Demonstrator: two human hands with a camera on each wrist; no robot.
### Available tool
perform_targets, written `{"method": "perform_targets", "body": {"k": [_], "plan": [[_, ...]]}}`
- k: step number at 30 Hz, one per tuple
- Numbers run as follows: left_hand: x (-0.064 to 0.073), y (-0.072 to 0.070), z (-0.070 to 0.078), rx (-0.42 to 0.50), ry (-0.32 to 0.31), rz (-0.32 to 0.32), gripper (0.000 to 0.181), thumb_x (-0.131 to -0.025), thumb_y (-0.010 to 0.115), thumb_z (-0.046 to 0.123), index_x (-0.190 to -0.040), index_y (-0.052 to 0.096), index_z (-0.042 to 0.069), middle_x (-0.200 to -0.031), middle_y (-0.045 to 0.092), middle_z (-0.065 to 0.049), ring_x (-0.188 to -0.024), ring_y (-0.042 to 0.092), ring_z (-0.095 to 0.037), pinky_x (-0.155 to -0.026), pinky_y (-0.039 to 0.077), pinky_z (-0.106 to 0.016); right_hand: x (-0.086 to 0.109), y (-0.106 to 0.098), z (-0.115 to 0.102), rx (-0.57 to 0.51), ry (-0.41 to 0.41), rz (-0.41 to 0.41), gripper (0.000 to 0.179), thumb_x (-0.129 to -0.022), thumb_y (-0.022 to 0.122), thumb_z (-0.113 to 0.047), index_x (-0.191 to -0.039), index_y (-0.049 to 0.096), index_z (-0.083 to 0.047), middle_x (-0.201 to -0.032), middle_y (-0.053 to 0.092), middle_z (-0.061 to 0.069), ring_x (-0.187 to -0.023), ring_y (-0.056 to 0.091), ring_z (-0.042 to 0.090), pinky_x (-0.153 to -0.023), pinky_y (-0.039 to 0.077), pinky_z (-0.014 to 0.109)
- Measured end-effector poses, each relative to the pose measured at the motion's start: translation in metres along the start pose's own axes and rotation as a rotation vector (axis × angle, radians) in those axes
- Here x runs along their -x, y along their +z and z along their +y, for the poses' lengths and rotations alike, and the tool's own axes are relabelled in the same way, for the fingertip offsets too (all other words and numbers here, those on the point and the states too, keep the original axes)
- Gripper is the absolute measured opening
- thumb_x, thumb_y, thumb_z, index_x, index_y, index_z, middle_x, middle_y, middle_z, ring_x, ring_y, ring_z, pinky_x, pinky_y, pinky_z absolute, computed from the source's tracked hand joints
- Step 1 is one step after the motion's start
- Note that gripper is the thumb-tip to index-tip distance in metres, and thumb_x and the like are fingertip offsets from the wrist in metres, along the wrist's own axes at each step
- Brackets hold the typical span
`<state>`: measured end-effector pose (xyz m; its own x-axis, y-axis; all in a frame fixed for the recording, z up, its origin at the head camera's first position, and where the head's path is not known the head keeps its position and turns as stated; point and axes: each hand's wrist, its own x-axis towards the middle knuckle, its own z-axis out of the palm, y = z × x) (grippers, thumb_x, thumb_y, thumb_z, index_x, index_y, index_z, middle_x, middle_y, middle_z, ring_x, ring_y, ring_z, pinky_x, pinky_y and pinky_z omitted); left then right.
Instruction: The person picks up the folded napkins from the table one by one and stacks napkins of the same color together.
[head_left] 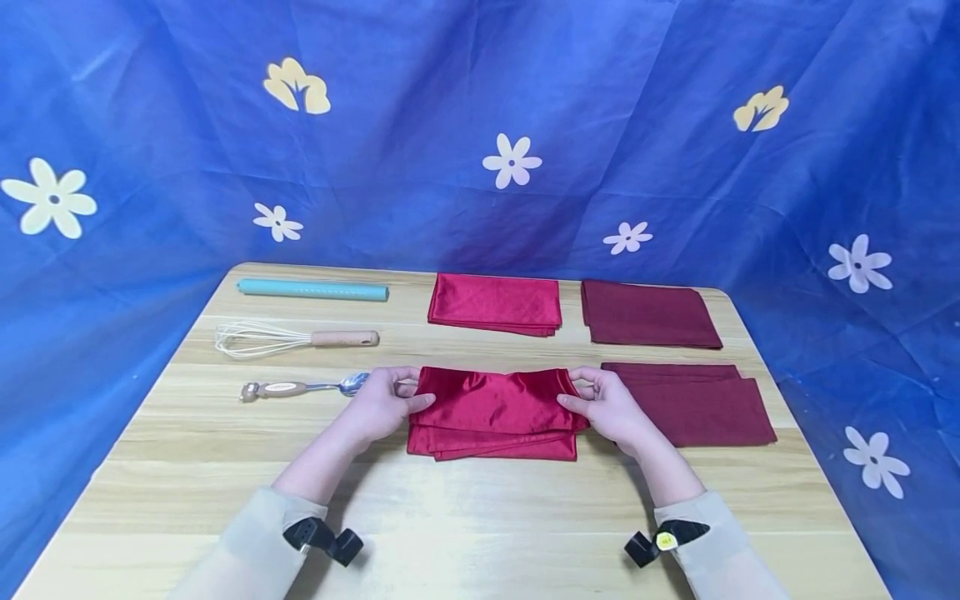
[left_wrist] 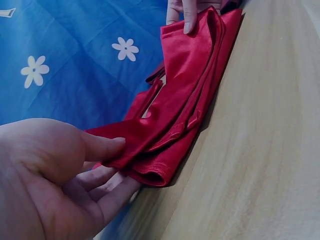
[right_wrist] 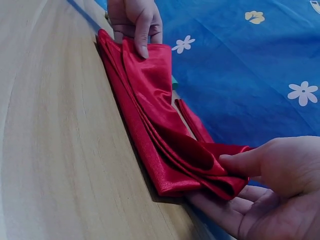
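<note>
A shiny red satin cloth (head_left: 495, 408), folded in layers, lies near the middle of the table. My left hand (head_left: 384, 404) pinches its left end, thumb on top and fingers beneath. At the opposite end, my right hand (head_left: 606, 404) pinches it the same way. Between the two hands the upper layer is lifted and sags slightly, while lower layers rest on the wood. In the left wrist view the cloth's folded edges (left_wrist: 175, 135) show as loose loops. The right wrist view shows fingers under the near corner of the red cloth (right_wrist: 155, 95).
Behind lies another folded red satin cloth (head_left: 495, 302). Two folded maroon cloths, one at the back (head_left: 648, 315) and one nearer (head_left: 697, 408), lie on the right. On the left are a teal stick-like object (head_left: 315, 289), a whisk (head_left: 300, 338) and a spoon (head_left: 303, 388).
</note>
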<state>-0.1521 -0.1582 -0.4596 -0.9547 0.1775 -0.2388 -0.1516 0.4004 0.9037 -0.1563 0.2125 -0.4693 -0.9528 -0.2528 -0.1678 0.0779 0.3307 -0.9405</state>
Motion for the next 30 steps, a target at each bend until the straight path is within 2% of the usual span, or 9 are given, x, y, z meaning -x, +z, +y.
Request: {"method": "perform_targets", "body": {"k": [4, 7, 11, 15, 18, 23, 26, 30], "plan": [[0.002, 0.000, 0.002, 0.043, 0.019, -0.033, 0.026, -0.100, 0.073, 0.005, -0.125, 0.067, 0.003, -0.086, 0.075, -0.013, -0.076, 0.068, -0.019, -0.060, 0.049, -0.025, 0.001, 0.000, 0.000, -0.026, 0.006, -0.009, 0.031, -0.098, 0.074, -0.004, -0.126, 0.064, 0.004, -0.108, 0.078, 0.018, -0.089, 0.075, 0.021, -0.079, 0.055, 0.027], [0.003, 0.000, 0.002, 0.086, 0.019, -0.059, 0.028, -0.100, 0.071, 0.002, -0.127, 0.064, 0.001, -0.081, 0.075, -0.016, -0.070, 0.071, -0.022, -0.055, 0.049, -0.025, 0.002, 0.000, 0.000, -0.053, 0.010, -0.012, 0.031, -0.098, 0.074, -0.002, -0.126, 0.065, 0.006, -0.108, 0.078, 0.019, -0.087, 0.075, 0.020, -0.077, 0.056, 0.026], [0.003, 0.001, 0.001, 0.120, -0.006, -0.058, 0.032, -0.097, 0.073, -0.003, -0.127, 0.063, -0.003, -0.085, 0.075, -0.014, -0.079, 0.076, -0.025, -0.064, 0.059, -0.029, 0.002, -0.001, 0.001, -0.095, 0.023, -0.027, 0.035, -0.096, 0.074, 0.002, -0.129, 0.064, 0.009, -0.110, 0.077, 0.021, -0.091, 0.076, 0.022, -0.078, 0.059, 0.026], [0.004, 0.001, 0.002, 0.151, -0.047, -0.054, 0.032, -0.094, 0.077, -0.004, -0.123, 0.065, -0.007, -0.075, 0.058, -0.002, -0.070, 0.061, -0.014, -0.063, 0.057, -0.028, 0.003, -0.003, 0.003, -0.126, 0.034, -0.044, 0.038, -0.096, 0.075, 0.003, -0.130, 0.064, 0.011, -0.113, 0.076, 0.021, -0.095, 0.076, 0.021, -0.080, 0.060, 0.027], [0.004, 0.001, 0.003, 0.167, -0.047, -0.059, 0.030, -0.093, 0.077, -0.004, -0.120, 0.066, -0.009, -0.075, 0.042, 0.001, -0.069, 0.049, -0.013, -0.061, 0.055, -0.027, 0.003, -0.004, 0.004, -0.148, 0.043, -0.054, 0.038, -0.095, 0.075, 0.003, -0.131, 0.063, 0.012, -0.113, 0.077, 0.021, -0.095, 0.076, 0.020, -0.080, 0.061, 0.026], [0.003, 0.000, 0.001, 0.164, -0.025, -0.051, 0.029, -0.093, 0.079, -0.002, -0.119, 0.069, -0.010, -0.076, 0.044, 0.001, -0.072, 0.055, -0.014, -0.064, 0.060, -0.029, 0.002, -0.006, 0.002, -0.121, 0.053, -0.044, 0.041, -0.096, 0.076, 0.002, -0.133, 0.063, 0.012, -0.117, 0.075, 0.022, -0.104, 0.075, 0.027, -0.084, 0.061, 0.029], [0.001, 0.000, 0.000, 0.159, -0.027, -0.036, 0.030, -0.092, 0.080, -0.001, -0.119, 0.070, -0.010, -0.078, 0.052, -0.001, -0.074, 0.063, -0.014, -0.068, 0.063, -0.032, 0.002, -0.008, 0.000, -0.071, 0.069, -0.010, 0.049, -0.095, 0.077, -0.003, -0.138, 0.059, 0.014, -0.128, 0.070, 0.025, -0.121, 0.067, 0.037, -0.094, 0.058, 0.033], [-0.001, -0.003, 0.002, 0.154, -0.031, -0.027, 0.028, -0.092, 0.080, -0.002, -0.117, 0.069, -0.011, -0.078, 0.056, -0.002, -0.074, 0.068, -0.014, -0.072, 0.064, -0.035, 0.002, -0.011, -0.003, -0.044, 0.087, 0.016, 0.057, -0.095, 0.079, -0.006, -0.143, 0.054, 0.015, -0.137, 0.064, 0.029, -0.131, 0.059, 0.043, -0.098, 0.056, 0.038]]}}
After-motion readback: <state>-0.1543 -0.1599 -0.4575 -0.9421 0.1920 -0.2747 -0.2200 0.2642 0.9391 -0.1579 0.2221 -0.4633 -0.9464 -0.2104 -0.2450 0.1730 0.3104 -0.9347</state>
